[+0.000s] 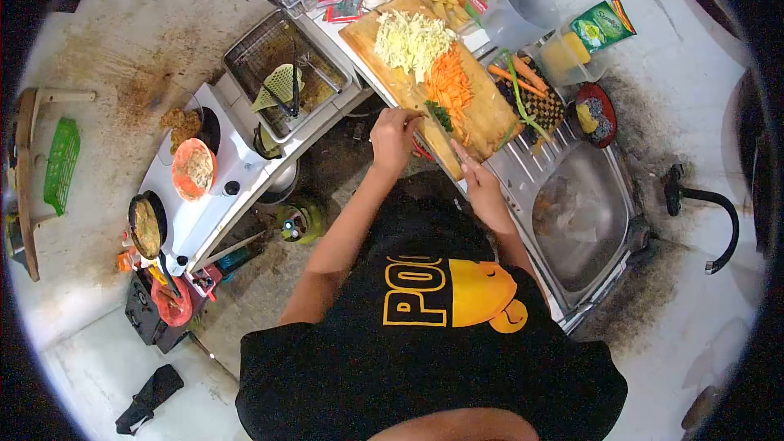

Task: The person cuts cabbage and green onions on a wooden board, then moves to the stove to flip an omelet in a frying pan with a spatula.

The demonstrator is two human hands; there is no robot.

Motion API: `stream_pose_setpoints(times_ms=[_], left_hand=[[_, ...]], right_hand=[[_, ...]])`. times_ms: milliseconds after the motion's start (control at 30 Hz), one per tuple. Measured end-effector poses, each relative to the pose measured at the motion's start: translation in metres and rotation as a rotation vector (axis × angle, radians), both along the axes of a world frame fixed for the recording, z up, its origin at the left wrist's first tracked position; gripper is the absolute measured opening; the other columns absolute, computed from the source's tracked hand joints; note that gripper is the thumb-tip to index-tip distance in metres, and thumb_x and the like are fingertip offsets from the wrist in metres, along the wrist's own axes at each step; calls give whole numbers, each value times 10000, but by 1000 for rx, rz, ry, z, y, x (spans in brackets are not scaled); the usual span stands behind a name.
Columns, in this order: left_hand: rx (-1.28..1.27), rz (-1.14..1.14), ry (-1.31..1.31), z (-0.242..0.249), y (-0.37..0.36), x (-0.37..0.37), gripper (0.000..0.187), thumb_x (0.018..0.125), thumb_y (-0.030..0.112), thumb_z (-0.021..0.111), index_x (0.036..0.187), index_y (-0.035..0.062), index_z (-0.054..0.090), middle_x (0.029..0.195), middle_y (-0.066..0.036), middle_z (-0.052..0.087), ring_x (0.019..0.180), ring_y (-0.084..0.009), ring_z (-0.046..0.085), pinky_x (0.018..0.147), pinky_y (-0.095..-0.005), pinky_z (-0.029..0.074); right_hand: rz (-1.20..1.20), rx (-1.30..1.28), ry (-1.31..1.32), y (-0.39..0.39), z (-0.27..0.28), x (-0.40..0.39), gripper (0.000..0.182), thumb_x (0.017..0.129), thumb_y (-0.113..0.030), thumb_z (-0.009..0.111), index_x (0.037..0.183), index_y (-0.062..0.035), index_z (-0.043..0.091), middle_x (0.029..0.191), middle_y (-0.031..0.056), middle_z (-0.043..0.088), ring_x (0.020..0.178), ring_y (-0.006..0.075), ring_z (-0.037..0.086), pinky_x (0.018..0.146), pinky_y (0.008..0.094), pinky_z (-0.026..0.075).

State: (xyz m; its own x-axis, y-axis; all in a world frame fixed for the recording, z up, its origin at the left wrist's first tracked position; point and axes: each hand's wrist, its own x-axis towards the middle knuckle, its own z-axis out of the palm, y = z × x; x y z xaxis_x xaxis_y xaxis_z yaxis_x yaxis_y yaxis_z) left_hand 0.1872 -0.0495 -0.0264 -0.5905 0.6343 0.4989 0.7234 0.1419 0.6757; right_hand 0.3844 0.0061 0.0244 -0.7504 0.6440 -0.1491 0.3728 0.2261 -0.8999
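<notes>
A wooden cutting board [490, 118] lies across the counter beside the sink. It carries shredded cabbage [412, 39], carrot strips [451, 82] and a small heap of chopped greens [439, 116]. My left hand [394, 139] is at the board's near left edge. Its fingers are curled around what looks like a thin knife that points at the greens. My right hand [480, 181] rests flat on the board's near corner, fingers stretched out, holding nothing. Whole carrots and long green beans [523, 86] lie just past the board.
A steel sink [584, 216] with a black tap [710, 212] is on the right. A plastic jug [523, 16] and a green packet [603, 26] stand behind the board. On the left are a wire tray [282, 73] holding a slotted spatula, a stove with a pan [147, 224], and a plate of food [194, 168].
</notes>
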Motion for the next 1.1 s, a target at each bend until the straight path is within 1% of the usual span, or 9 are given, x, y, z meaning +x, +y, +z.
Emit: stream_pose_setpoints(times_ms=[300,467,567,700,767,800,900,1033,1100], left_hand=[[-28,-40,-76,-5,-4,7,109,749,-26,689,857,-23,704,874,-151,645,861,-332,606,745,-412,517],[-62,-44,-119,-11,-4,2,157,742,-35,689,894,3,701,900,-149,645,866,-343,612,759,-415,519],[-92,-58,-47,-5,-3,2,131,768,-1,686,898,7,700,899,-154,645,865,-348,621,762,-420,520],[-123,1,-68,-6,-3,3,101,812,71,682,888,7,701,895,-154,649,842,-345,642,733,-408,529],[-134,-6,-75,-1,-4,4,104,805,61,686,893,9,703,894,-151,654,825,-339,648,718,-403,532],[-141,-15,-79,-1,-2,3,110,798,51,690,899,10,706,893,-148,658,808,-334,653,702,-398,535],[-12,-63,-101,-4,8,-2,77,795,54,681,852,19,720,814,-129,643,799,-310,650,708,-389,532],[-6,-104,-102,-3,13,-2,90,798,38,676,870,1,718,832,-144,641,804,-316,651,695,-387,533],[6,-70,-80,0,8,3,92,796,5,669,872,-24,712,851,-167,634,784,-326,648,681,-394,528]], right_hand=[[6,-18,-75,-7,9,0,404,1035,-118,391,1429,-123,483,1331,138,588,1246,190,528,1057,305,364],[54,93,-186,-5,0,-4,426,1032,-136,394,1446,-209,458,1250,225,602,1176,344,588,996,352,422],[65,104,-357,1,-2,-14,437,1025,-129,396,1451,-212,444,1256,236,588,1173,386,571,984,364,430],[24,41,-470,-9,5,-6,427,1023,-121,399,1439,-190,462,1267,226,590,1190,351,577,1000,349,420],[-28,87,-187,-7,-19,5,409,1022,-114,399,1421,-138,485,1311,188,589,1230,278,564,1034,324,391],[-32,87,-186,-3,-21,4,409,1022,-114,399,1421,-138,485,1311,188,589,1230,278,564,1034,324,391],[-28,-25,8,13,-21,-3,395,1022,-110,407,1405,-77,502,1354,120,577,1268,184,511,1070,294,344],[-14,-41,44,13,-13,3,395,1024,-114,409,1406,-76,504,1358,115,573,1272,183,507,1072,290,343],[-48,-107,-79,8,-4,4,396,1027,-118,405,1408,-64,497,1376,109,558,1285,181,493,1086,286,330]])
